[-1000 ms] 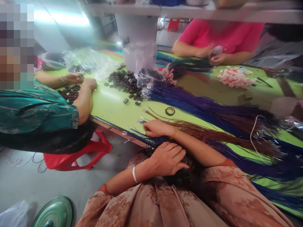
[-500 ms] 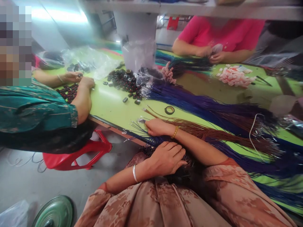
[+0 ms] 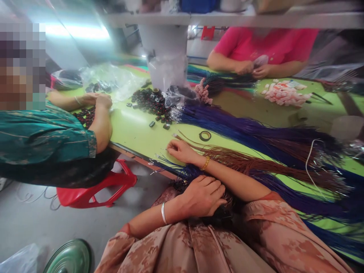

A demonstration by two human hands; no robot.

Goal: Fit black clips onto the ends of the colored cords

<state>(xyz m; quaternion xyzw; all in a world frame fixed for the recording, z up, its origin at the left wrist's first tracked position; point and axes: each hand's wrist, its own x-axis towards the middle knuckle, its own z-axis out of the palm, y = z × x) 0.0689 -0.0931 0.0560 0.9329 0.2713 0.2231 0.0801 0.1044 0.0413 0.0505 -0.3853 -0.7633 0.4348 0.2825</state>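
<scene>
Currently, tape roll: the dark roll of tape (image 3: 200, 135) lies flat on the green tabletop (image 3: 131, 131).
Right hand: the right hand (image 3: 183, 151), with a yellow bracelet (image 3: 205, 163) at its wrist, is just on the wearer's side of the tape roll and a little left of it; its fingers curl inward near some wire tips, and whether they pinch one I cannot tell.
Left hand: the left hand (image 3: 202, 195), behind a silver bangle (image 3: 163, 213), lies palm down, well apart from the tape roll on the wearer's side; its fingers bend side by side over something dark and mostly hidden, so I cannot tell whether they grip it.
Near blue wires: these blue wires (image 3: 189, 172) lie nearer the wearer than the tape roll, along the tabletop's edge, bare tips pointing left.
Brown wires: the brown wires (image 3: 256, 163) run from near the tape roll away to its right.
Far bundle: purple and blue wires (image 3: 241, 123) stretch beyond the tape roll and off rightward.
Black pieces: a heap of small black pieces (image 3: 152, 99) lies beyond the tape roll, to its left.
Pink pieces: a pile of pink pieces (image 3: 284, 93) lies far beyond the tape roll, to its right.
Co-workers: a person in teal (image 3: 54, 131) is well left of the tape roll; another, in a pink shirt (image 3: 264, 45), is far beyond it.
</scene>
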